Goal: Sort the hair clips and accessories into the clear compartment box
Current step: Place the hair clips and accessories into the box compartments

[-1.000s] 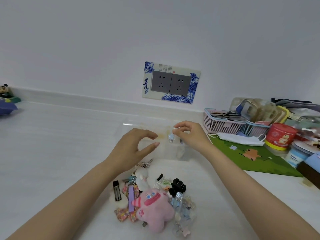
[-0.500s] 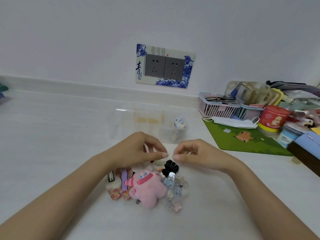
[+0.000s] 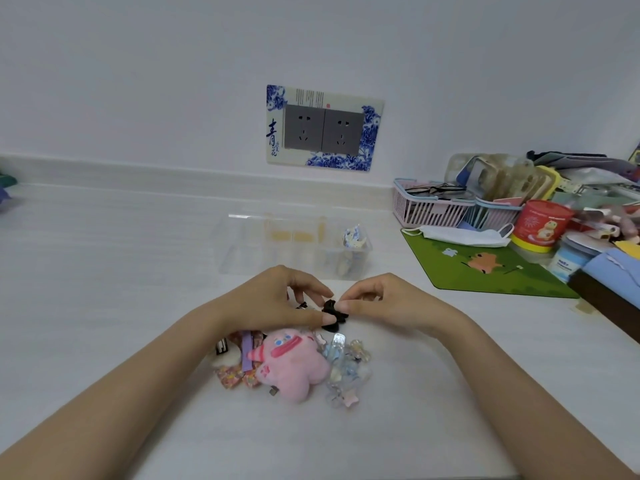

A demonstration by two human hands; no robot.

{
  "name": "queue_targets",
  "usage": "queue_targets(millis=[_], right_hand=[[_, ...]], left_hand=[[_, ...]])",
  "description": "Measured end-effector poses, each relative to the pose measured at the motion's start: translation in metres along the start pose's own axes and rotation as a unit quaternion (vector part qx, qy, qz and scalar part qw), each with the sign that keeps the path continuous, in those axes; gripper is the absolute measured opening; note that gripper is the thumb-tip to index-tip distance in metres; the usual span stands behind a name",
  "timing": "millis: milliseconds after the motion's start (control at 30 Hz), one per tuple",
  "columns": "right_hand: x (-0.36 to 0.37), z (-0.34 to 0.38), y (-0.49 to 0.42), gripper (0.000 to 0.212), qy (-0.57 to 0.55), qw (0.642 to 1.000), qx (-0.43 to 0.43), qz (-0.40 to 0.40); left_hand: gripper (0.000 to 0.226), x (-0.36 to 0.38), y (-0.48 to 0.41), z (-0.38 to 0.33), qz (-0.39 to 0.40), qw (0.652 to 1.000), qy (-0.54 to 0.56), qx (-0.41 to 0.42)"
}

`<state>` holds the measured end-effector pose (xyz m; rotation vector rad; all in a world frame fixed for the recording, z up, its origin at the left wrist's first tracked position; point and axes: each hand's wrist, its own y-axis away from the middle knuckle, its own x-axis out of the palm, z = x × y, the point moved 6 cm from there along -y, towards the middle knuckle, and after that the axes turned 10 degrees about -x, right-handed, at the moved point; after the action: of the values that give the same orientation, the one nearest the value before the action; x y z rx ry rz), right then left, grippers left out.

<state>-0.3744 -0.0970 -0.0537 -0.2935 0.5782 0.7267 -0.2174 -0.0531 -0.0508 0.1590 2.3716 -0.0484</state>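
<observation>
The clear compartment box (image 3: 242, 252) stands on the white counter beyond my hands. A blue-and-white clip (image 3: 353, 237) lies in its right compartment. Close to me is a pile of accessories: a pink plush charm (image 3: 294, 367), several clear clips (image 3: 346, 370), patterned bows (image 3: 233, 374), a purple clip (image 3: 247, 351) and a black flat clip (image 3: 221, 346). At the pile's far edge sits a black claw clip (image 3: 330, 315). My left hand (image 3: 273, 303) and my right hand (image 3: 391, 303) meet over it, and both pinch it with their fingertips.
A green mat (image 3: 485, 268) with a white face mask (image 3: 460, 235) lies to the right. Behind it stand pink and blue baskets (image 3: 429, 207), a red tub (image 3: 540, 225) and other clutter. A wall socket plate (image 3: 323, 129) is above the box.
My right hand left the blue-and-white clip in the box's right compartment. Both hands drew back to the pile and closed their fingertips on the black claw clip.
</observation>
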Motion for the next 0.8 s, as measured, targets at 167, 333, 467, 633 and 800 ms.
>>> queue_targets(millis=[167, 333, 467, 633, 800], right_hand=[[0.004, -0.001, -0.002, 0.017, -0.061, 0.998, -0.011, -0.010], [-0.004, 0.011, -0.009, 0.023, -0.164, 0.980, -0.061, -0.095], [-0.003, 0.031, -0.024, 0.021, -0.243, 0.956, -0.104, -0.126], [-0.015, 0.050, -0.050, 0.023, -0.204, 0.956, -0.141, -0.155], [-0.035, 0.048, -0.086, 0.020, -0.016, 0.971, -0.145, -0.189]], left_hand=[[0.027, 0.003, -0.004, 0.000, -0.018, 1.000, -0.010, 0.022], [0.024, -0.023, -0.001, -0.003, -0.138, 0.987, 0.047, 0.067], [0.024, -0.037, 0.003, -0.007, -0.212, 0.970, 0.078, 0.092], [0.048, -0.055, 0.003, 0.003, -0.280, 0.956, 0.017, 0.084], [0.075, -0.068, 0.002, 0.024, -0.271, 0.951, -0.143, 0.027]])
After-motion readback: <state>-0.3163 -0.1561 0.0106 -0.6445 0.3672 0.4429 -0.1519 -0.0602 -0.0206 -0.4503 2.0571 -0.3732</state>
